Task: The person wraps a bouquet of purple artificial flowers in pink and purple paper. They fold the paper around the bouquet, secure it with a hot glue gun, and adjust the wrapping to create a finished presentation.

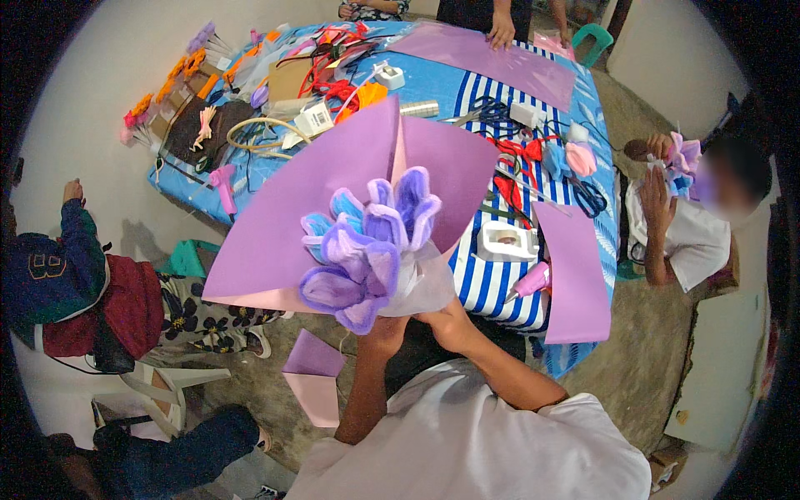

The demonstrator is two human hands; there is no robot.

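Both of my hands grip the lower end of a bouquet of fuzzy pipe-cleaner flowers [365, 250] in purple, lilac and blue. My left hand [389, 334] is under the flower heads, its fingers mostly hidden. At the right of the stem, my right hand [447, 322] closes around the base, fingertips out of sight. Whitish translucent wrap [422, 284] surrounds the stems just above my hands. Behind the blooms spreads a large purple wrapping sheet [312, 200] with a pink reverse, folded into a cone that opens away from me.
On the table stand a white tape dispenser [509, 242], a pink glue gun [531, 281], dark-handled scissors [589, 199] and a loose purple sheet [572, 275]. A folded paper scrap [314, 375] lies on the floor. A co-worker's hand [501, 30] presses a sheet; another person [687, 206] holds flowers.
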